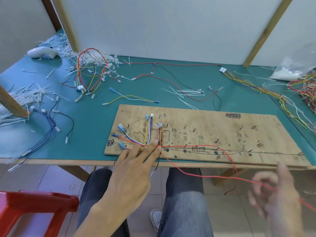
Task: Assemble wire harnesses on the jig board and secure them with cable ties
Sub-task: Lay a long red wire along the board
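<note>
Nearest of all, low and to the right, off the table's edge: right hand [273, 190], smeared by motion, fingers loosely curled, with a red wire [196, 175] passing through them. Cannot tell whether pinching it or merely letting it run. Ahead and to the left of that hand: left hand [135, 165], stretched forward above jeans-clad knees [184, 202] onto the near edge of the plywood jig board [222, 127]. Fingers straight and slightly apart, tips pressing on the wire junction [159, 146], the meeting point of red, yellow, purple and black leads fanned out just beyond the fingertips toward blue and white connectors. From under those fingertips, the red wire: long axis slanting down and rightward, sagging off the board's near edge and ending up in the right hand, so far nearer that hand than the left. Rightward from the left fingertips, along the board's near edge: a drawn trunk line [239, 152] with dark pegs. Judging by this, a routing step; next move likely a swing of the wire up from the right hand onto that line, with the left as anchor. Well beyond both hands, on the green mat [94, 120]: loose white cable ties [188, 93], out of easy reach of the pinning hand.
</note>
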